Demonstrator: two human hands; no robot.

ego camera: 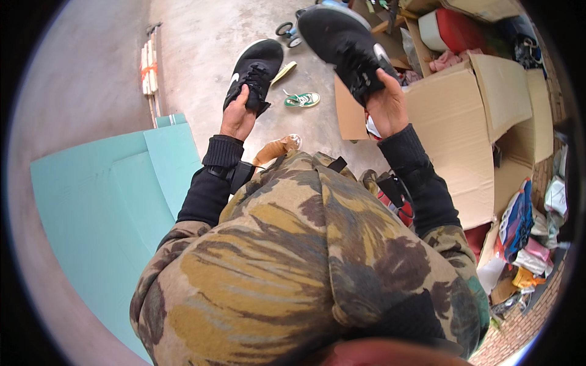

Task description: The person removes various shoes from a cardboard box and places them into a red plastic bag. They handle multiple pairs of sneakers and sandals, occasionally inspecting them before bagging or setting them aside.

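A black lace-up sneaker [258,68] with a white side mark is gripped near its heel by my left hand [238,112], thumb on top by the laces. My right hand [388,103] holds a matching black sneaker [343,45] the same way, higher and farther right, toes pointing away from me. Between the two, on the concrete floor, lie a green canvas sneaker [302,99] with white laces and a pale yellow shoe [284,72], partly hidden behind the left sneaker.
Open cardboard boxes [446,137] fill the right side, with a red and white container [451,29] and a blue sports shoe [516,224] among them. Teal boards [100,192] lie at left, below tied wooden strips [149,68]. A small wheeled item [288,34] stands ahead.
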